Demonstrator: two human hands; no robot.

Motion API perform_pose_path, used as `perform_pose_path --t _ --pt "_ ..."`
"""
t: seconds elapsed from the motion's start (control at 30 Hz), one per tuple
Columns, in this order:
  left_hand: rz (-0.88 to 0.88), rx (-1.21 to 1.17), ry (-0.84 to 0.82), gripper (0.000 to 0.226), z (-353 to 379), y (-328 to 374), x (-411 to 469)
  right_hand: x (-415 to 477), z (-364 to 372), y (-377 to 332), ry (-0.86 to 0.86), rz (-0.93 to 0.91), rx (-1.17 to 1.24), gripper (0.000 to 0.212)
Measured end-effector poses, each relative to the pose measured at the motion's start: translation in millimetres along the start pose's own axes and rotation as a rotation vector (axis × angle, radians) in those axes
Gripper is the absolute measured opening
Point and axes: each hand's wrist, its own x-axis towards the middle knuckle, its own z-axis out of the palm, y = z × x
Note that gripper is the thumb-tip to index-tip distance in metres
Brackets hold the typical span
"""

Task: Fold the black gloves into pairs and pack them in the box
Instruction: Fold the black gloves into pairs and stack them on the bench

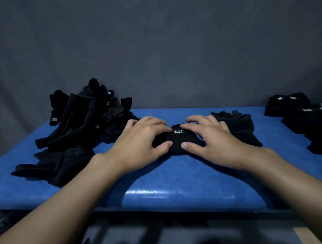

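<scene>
While between left hand (139, 141), right hand (216, 141): gloves (177, 139)

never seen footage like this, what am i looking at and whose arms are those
There is no machine here: a person wears a camera on the head, so this single picture looks down at their own bare arms. The left hand and right hand both pinch a folded glove bundle marked 5.11 on a blue table. A heap of loose gloves lies at the left, one flat glove lies behind the right hand, and a stack of folded gloves sits at the right. No box shows.
</scene>
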Motion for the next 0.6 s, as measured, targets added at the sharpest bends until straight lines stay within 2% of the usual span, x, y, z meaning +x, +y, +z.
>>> perform_pose_path --t 0.1,0.27,0.47,0.6 --pt "0.000 0.052 -0.030 0.053 0 0 0 0 -1 -1 0.027 -0.030 -0.027 0.054" --pt "0.018 0.112 -0.038 0.063 1 1 0 1 2 0 -0.035 -0.001 -0.054 0.058" --pt "0.069 0.140 -0.040 0.062 -1 1 1 0 0 0 -0.040 0.014 -0.030 0.058" --pt "0.060 0.111 -0.059 0.067 -1 -1 2 -1 -11 11 0.017 0.173 -0.071 0.056"
